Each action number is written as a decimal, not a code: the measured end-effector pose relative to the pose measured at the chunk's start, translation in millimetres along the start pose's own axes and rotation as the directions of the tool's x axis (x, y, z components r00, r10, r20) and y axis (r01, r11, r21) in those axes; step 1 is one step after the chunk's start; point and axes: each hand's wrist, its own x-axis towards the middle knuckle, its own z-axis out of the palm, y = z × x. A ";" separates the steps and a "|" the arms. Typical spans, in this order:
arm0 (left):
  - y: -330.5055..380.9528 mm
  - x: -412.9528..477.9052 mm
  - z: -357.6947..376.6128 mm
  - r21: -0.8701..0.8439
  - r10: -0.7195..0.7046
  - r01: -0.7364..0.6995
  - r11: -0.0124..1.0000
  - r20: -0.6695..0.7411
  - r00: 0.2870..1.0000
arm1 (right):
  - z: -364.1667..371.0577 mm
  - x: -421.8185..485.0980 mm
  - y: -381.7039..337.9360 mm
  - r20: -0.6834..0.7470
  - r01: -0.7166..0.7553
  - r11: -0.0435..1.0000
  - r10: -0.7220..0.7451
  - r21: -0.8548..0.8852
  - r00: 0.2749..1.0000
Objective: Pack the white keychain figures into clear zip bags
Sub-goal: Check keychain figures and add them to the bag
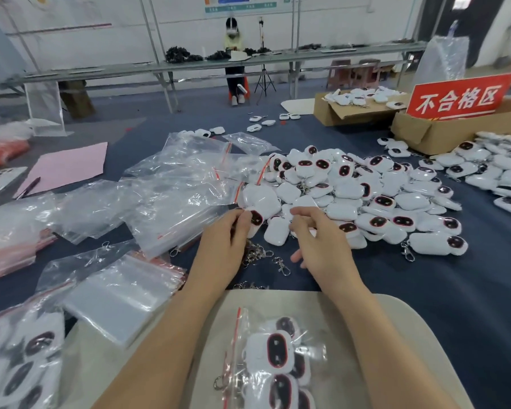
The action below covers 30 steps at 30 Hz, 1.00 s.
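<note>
Right now I am reaching toward the pile of white keychain figures [351, 190], and everything else is sitting around that pile. My left hand [222, 243] is grasping one figure [256, 219] at the pile's near left edge, thumb and fingers pinching its side while its dark face is showing. My right hand [322, 240] is hovering just beside it over the pile's near edge, fingers bent. I cannot tell whether it is pinching anything, since the knuckles are hiding the fingertips. Loose metal clasps [258, 252] are lying on my side of the pile, between my wrists, some slipping out of sight under my left hand. Left of the pile, crumpled clear zip bags [183, 184] are spreading in a heap, a few overlapping the pile's left edge and covering figures there. Well on my side of the pile, a filled bag [275, 358] of figures is resting on a beige surface [396, 335]. Beyond the pile to the right, a cardboard box [425, 134] is carrying a red sign [457, 97]. Far left of the pile, a pink sheet [68, 166] is lying flat.
</note>
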 end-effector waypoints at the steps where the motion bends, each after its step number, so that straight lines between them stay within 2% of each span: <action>1: 3.5 -2.7 -1.4 -0.064 -0.004 0.003 0.998 -0.013 1.000 | 0.3 -0.9 -0.9 0.032 0.013 0.999 -0.014 0.040 0.999; 5: 14.4 -13.9 -1.8 -0.345 -0.033 0.032 0.938 0.003 0.999 | 9.2 -2.3 -6.3 0.183 0.029 0.983 -0.063 0.179 0.981; 8: 17.1 -17.0 0.7 -0.409 -0.068 0.070 0.910 0.018 0.998 | 15.6 -3.6 -8.1 0.208 0.051 0.972 -0.100 0.228 0.973; 13: 16.5 -15.8 1.3 -0.420 -0.045 0.073 0.905 0.076 0.996 | 11.5 -4.0 -9.0 0.201 0.078 0.964 -0.131 0.253 0.971; 18: 13.7 -16.3 1.6 -0.457 -0.058 0.112 0.882 0.129 0.990 | 9.9 -4.2 -9.4 0.206 0.045 0.959 -0.106 0.279 0.973; 30: 14.3 -16.0 -0.6 -0.483 -0.064 0.133 0.866 0.158 0.985 | 8.3 -8.3 -13.5 0.196 0.047 0.946 -0.115 0.321 0.974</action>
